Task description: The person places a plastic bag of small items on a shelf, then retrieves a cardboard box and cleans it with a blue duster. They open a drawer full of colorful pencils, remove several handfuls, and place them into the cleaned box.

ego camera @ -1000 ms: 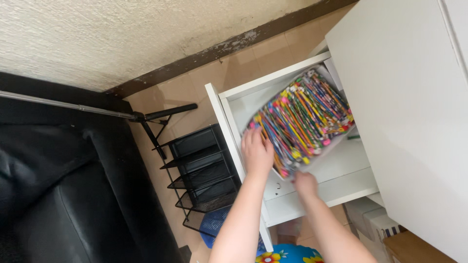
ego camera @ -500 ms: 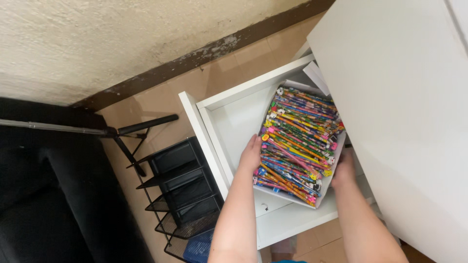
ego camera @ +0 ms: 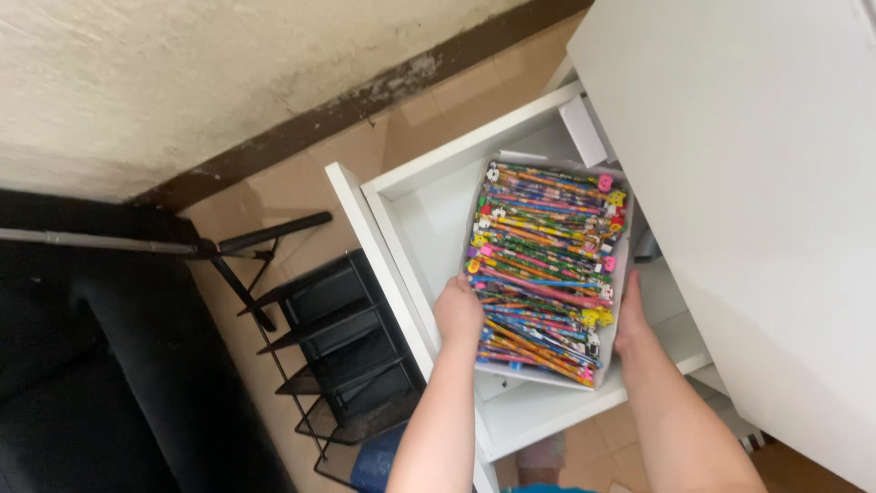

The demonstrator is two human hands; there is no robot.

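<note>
A white open box (ego camera: 547,272) packed with many colourful pencils with small shaped toppers is held over an open white drawer (ego camera: 415,215). My left hand (ego camera: 459,310) grips the box's left side near its front corner. Along the box's right edge, my right hand (ego camera: 630,315) clasps it. The box sits level, inside the drawer's outline, with its far end under the white desk top (ego camera: 748,183). Whether it rests on the drawer floor I cannot tell.
A black wire-mesh tray rack (ego camera: 342,351) stands on the tan tiled floor left of the drawer. A black metal stand (ego camera: 228,251) and a dark sofa (ego camera: 82,383) lie further left. A textured cream wall with dark skirting (ego camera: 365,96) runs behind.
The box was tilted and held higher; now it lies level and lower inside the drawer. My right hand moved from beneath it to its right edge.
</note>
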